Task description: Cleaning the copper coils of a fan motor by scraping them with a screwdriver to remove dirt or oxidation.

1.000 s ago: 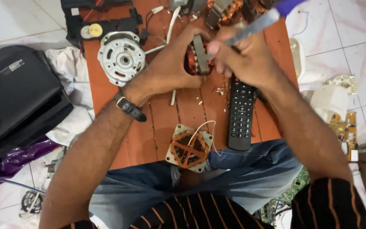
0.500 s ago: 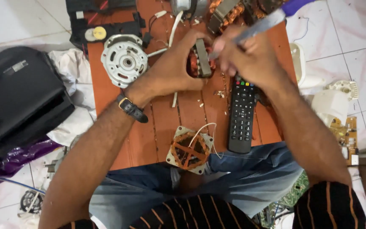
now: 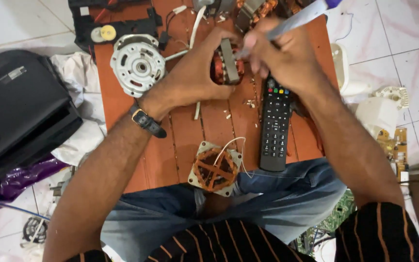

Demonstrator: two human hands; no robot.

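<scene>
Copper-wound motor stator (image 3: 225,68) sits in your left hand (image 3: 197,77), held just above the far part of the orange wooden board (image 3: 190,140). Your fingers curl over its top and your thumb comes in from below, so the coil and its grey metal core show in the gap between them. That hand is closed firmly around it.

Your right hand (image 3: 287,60) is bunched tight around a grey-handled tool (image 3: 297,20), whose handle slants up and away to the right. The working end points at the stator's right side; the tip itself is hidden between your two hands, so you cannot tell whether it touches the windings.

Just below your right hand a black remote control (image 3: 275,126) lies lengthwise on the board. Near your lap, at the board's near edge, rests a second stator (image 3: 216,168) with a loose white wire. Left of your left wrist lies a round silver motor end cap (image 3: 137,64). A black case (image 3: 18,111) sits on the floor well to the left.
</scene>
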